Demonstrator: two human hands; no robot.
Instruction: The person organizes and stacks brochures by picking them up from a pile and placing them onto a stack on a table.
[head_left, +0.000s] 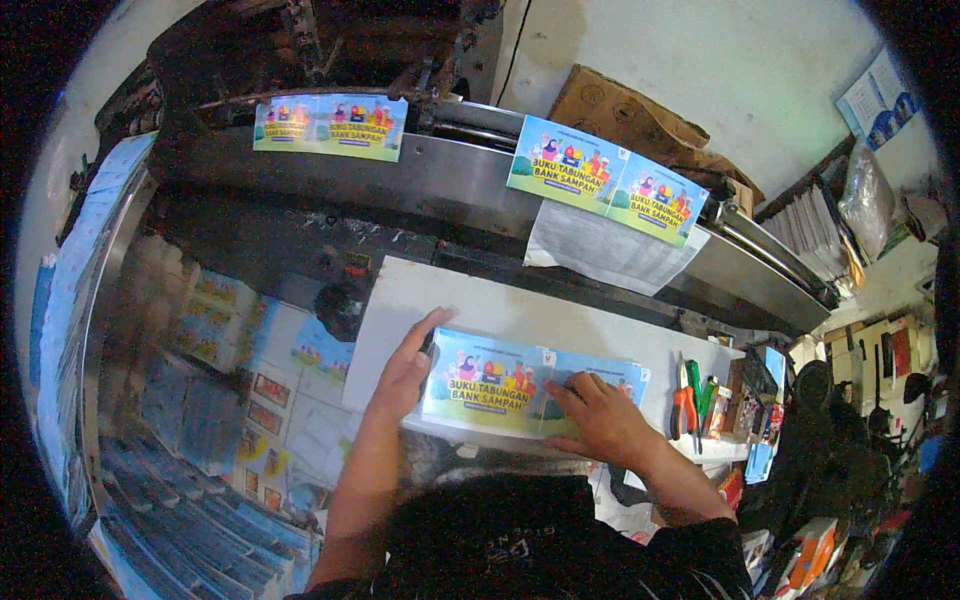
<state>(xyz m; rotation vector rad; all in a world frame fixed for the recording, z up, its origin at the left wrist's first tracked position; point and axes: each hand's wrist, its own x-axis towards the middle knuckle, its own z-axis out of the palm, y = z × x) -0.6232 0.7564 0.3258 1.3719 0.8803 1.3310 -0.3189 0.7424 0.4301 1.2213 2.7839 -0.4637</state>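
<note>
A printed cover sheet (480, 420) with cartoon figures on blue and green lies lengthwise on a white board in front of me. Along its left end stands my left hand (402, 375), fingers stretched out and the edge of the hand against the paper. My right hand (603, 418) rests on the sheet's right half, its fingers slightly bent and apart, hiding much of the print there. More paper edges show past the right hand, so several sheets may lie stacked; I cannot tell how many.
The white board (400, 300) carries orange-handled pliers (684, 408) and green-handled tools (708, 398) at its right. Beyond it, two like printed sheets (330, 127) (610, 178) lie on a metal machine bar (460, 172). Stacked blue paper (95, 250) stands at the left; cardboard (625, 110) leans behind.
</note>
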